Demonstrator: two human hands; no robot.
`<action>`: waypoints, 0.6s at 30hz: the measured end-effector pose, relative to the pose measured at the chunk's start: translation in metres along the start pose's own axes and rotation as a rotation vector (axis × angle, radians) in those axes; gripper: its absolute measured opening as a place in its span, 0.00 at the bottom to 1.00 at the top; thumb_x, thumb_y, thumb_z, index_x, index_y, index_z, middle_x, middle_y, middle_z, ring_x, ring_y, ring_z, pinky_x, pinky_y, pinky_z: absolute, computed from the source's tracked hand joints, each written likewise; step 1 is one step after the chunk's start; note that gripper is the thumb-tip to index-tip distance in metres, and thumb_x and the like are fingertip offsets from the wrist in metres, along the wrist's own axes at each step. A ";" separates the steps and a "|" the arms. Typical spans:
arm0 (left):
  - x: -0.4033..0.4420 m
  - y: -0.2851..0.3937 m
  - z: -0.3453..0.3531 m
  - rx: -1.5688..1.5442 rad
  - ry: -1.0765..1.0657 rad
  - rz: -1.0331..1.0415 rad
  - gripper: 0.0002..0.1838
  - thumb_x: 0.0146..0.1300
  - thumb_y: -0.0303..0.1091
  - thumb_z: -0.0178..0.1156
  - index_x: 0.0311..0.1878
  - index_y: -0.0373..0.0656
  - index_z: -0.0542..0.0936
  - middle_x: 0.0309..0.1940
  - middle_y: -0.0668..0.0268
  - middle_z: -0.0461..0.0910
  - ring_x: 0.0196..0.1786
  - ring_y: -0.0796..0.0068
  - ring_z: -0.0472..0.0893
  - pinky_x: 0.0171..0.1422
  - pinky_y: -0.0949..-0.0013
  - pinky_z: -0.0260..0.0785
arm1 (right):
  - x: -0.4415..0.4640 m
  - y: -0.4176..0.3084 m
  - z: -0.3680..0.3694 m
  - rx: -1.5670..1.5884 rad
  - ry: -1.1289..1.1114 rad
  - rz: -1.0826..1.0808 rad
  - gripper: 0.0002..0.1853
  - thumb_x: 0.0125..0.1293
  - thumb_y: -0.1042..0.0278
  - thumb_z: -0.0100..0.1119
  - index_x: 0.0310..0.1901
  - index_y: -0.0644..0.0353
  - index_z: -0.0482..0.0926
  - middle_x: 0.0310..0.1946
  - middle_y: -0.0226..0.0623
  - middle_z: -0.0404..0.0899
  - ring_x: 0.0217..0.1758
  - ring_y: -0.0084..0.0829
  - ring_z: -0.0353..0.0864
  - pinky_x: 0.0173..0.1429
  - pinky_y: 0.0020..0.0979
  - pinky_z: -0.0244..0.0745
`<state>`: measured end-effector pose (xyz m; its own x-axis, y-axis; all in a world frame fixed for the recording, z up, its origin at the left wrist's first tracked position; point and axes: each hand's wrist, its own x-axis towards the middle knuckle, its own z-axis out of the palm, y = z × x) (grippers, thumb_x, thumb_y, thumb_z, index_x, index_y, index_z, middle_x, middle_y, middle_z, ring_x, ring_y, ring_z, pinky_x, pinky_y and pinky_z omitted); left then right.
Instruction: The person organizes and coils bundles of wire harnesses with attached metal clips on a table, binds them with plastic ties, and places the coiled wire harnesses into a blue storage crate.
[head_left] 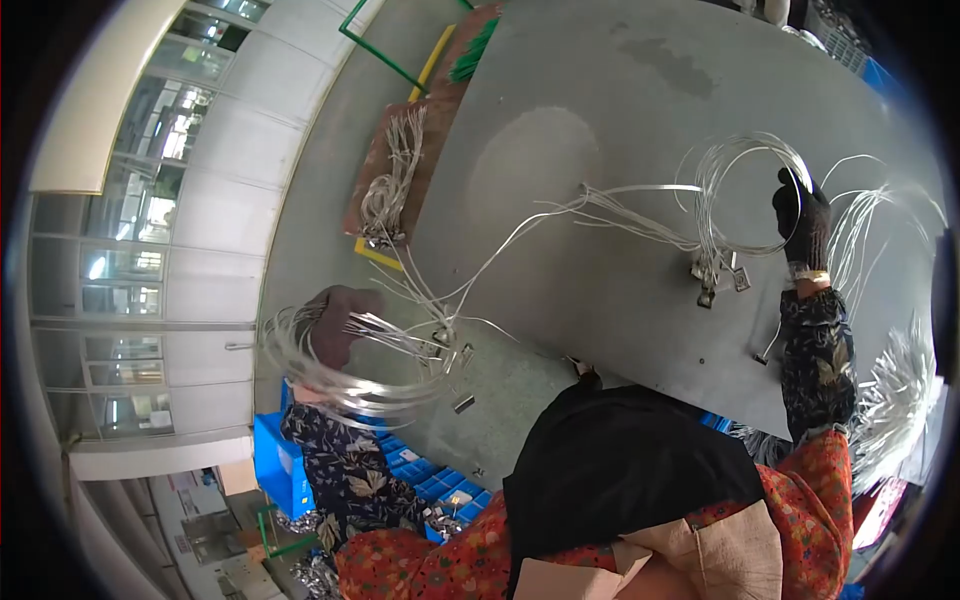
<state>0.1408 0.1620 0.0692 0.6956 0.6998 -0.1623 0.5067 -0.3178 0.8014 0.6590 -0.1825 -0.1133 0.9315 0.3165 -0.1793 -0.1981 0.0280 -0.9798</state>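
My left hand (340, 325), in a dark glove, is closed round a coiled bundle of thin pale wires (370, 395), held off the table's left edge and blurred by motion. Small metal clips (445, 345) hang from that bundle. Over the grey table (560, 290), my right hand (803, 220), in a dark glove, has its fingers round the right side of a second wire coil (712, 200). Metal clips (706, 280) lie below this coil. Loose wire ends from both bundles stretch toward the middle of the table.
A wire bundle (385, 205) lies on a brown board (425, 150) beyond the table's left edge. More loose wires (870, 220) and a thick pale bundle (905, 400) are at the right. Blue bins (285, 460) stand at the lower left.
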 end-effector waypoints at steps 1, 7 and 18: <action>0.007 -0.029 -0.003 -0.273 -0.190 0.066 0.20 0.70 0.43 0.56 0.55 0.36 0.76 0.43 0.57 0.80 0.45 0.66 0.82 0.50 0.65 0.76 | 0.008 0.001 -0.005 -0.493 0.066 -0.544 0.12 0.69 0.66 0.58 0.48 0.64 0.83 0.21 0.24 0.76 0.19 0.15 0.72 0.21 0.19 0.63; -0.003 -0.055 -0.003 -0.180 -0.070 -0.054 0.20 0.60 0.39 0.64 0.53 0.40 0.79 0.49 0.56 0.81 0.46 0.63 0.81 0.48 0.61 0.76 | 0.006 -0.056 0.025 -0.172 -0.065 -0.130 0.18 0.66 0.65 0.63 0.56 0.58 0.78 0.33 0.40 0.82 0.31 0.30 0.81 0.34 0.29 0.74; 0.061 0.042 0.100 -1.409 -0.654 0.031 0.23 0.72 0.61 0.46 0.47 0.51 0.74 0.27 0.70 0.74 0.15 0.70 0.69 0.15 0.69 0.59 | -0.165 -0.117 0.153 -0.717 -0.410 -1.220 0.32 0.51 0.72 0.68 0.62 0.48 0.75 0.64 0.41 0.72 0.65 0.46 0.71 0.66 0.44 0.67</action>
<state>0.2556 0.1276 0.0354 0.9796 0.1946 -0.0492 -0.1223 0.7729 0.6227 0.4821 -0.0934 0.0448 0.2334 0.6865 0.6887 0.9327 0.0421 -0.3581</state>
